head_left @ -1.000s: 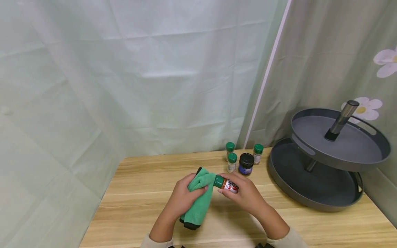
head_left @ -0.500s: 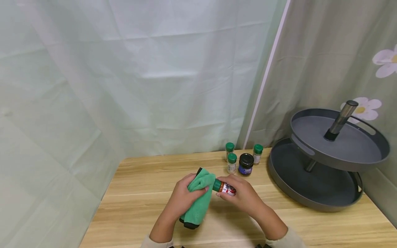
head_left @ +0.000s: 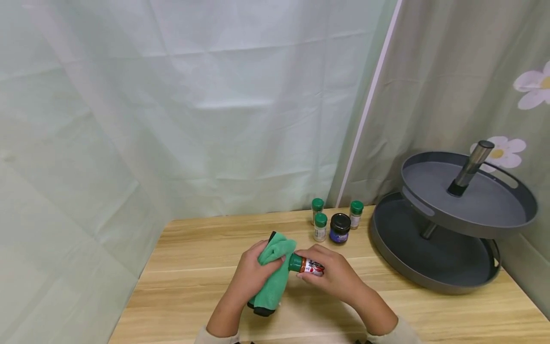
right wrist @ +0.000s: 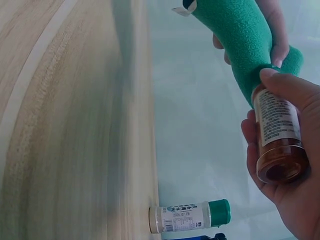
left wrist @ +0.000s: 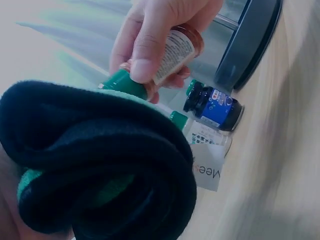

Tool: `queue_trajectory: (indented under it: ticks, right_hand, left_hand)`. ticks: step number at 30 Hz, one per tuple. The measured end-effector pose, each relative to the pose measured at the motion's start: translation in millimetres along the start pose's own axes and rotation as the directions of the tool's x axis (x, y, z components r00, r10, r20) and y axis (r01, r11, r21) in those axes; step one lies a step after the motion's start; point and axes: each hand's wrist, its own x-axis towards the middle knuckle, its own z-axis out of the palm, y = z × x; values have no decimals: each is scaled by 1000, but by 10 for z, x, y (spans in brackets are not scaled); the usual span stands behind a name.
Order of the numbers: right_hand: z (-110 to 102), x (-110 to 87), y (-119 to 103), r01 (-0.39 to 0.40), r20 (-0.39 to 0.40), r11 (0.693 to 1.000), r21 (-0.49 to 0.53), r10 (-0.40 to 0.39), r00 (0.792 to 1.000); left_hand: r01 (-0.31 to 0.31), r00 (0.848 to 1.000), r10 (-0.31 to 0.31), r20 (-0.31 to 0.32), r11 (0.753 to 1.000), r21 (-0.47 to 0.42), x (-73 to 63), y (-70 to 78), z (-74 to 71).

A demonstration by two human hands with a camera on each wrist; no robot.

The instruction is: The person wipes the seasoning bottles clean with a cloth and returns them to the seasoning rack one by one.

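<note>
My left hand (head_left: 252, 272) grips a folded green towel (head_left: 275, 282) with black edging. In my right hand (head_left: 333, 272) is a spice bottle (head_left: 311, 267) with a green cap and red-brown contents, lying on its side with the cap toward the towel. The right wrist view shows its printed label and base, with the thumb of my right hand (right wrist: 295, 90) near the cap. Cap and towel meet there. From the left wrist view, the rolled towel end (left wrist: 115, 150) fills the foreground, and the bottle (left wrist: 170, 55) sits behind it in the right fingers.
Behind the hands stand several containers: a black-lidded jar (head_left: 340, 228) with a blue label and green-capped spice bottles, one in front (head_left: 320, 227), one behind (head_left: 317, 210), one to the right (head_left: 355, 213). A dark two-tier round tray (head_left: 438, 274) occupies the table's right side.
The right hand has shifted slightly left and down with the spice bottle, whose green cap has turned to lie more level against the towel. The left hand and towel have barely moved.
</note>
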Motion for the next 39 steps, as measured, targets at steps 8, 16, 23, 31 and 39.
queue_trajectory:
  ticks: [8,16,23,31,39]
  right_hand:
    - [9,30,-38,-12,-75,996,91,19,997]
    - [60,30,-44,-8,-153,988,154,31,988]
    - [125,6,-98,-62,-126,926,371,116,985]
    - [190,-22,-103,-152,-56,837,526,213,975]
    - [194,-38,-154,-230,1,768,598,286,958]
  left_hand:
    - [60,998,-58,35,996,-63,-10,3,-3]
    - [89,995,-80,52,974,-208,-55,86,65]
    - [50,999,-48,16,938,-343,-80,131,201]
    - [16,1000,-17,0,938,-347,-92,119,346]
    - [-67,998,62,-26,970,-234,-120,135,421]
